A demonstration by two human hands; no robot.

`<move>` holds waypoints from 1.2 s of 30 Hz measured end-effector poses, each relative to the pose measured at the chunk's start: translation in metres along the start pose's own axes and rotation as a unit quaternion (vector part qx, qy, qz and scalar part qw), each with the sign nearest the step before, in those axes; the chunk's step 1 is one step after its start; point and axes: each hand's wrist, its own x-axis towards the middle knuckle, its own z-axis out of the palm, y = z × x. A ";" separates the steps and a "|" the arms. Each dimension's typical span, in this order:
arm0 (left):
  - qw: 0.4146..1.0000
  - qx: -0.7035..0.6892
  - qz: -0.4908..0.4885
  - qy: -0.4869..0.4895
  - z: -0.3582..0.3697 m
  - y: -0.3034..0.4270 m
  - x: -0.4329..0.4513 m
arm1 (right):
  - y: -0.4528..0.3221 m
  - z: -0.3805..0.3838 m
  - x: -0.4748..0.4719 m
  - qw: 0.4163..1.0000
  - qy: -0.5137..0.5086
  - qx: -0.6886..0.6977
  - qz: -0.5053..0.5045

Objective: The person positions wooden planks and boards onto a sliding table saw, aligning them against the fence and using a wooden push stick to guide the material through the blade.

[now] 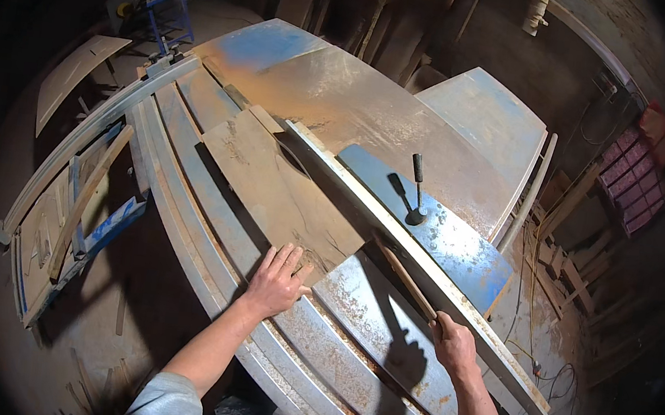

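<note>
A flat wooden board (286, 187) lies on the metal table of a panel saw (350, 331), alongside a long straight fence (418, 262). My left hand (277, 284) rests on the board's near left corner, fingers spread and gripping nothing. In my right hand (453, 342) is a slim wooden stick (407, 279), held close beside the fence. The stick's far end reaches the board's near right corner; shadow hides whether they touch. A dark curved edge, perhaps the saw blade (294, 160), shows at the board's far right side.
Beyond the fence, a black-knobbed lever (416, 183) rises from a blue metal plate (457, 239). A dusty extension table (374, 96) spreads behind. On the left are a sliding crosscut frame (72, 229) and a leaning panel (75, 77). Wood offcuts (565, 274) and cables lie at right.
</note>
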 end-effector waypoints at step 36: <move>1.000 0.028 -0.008 0.009 -0.002 -0.066 0.008 | -0.058 0.009 0.053 0.997 -0.056 -0.009 0.043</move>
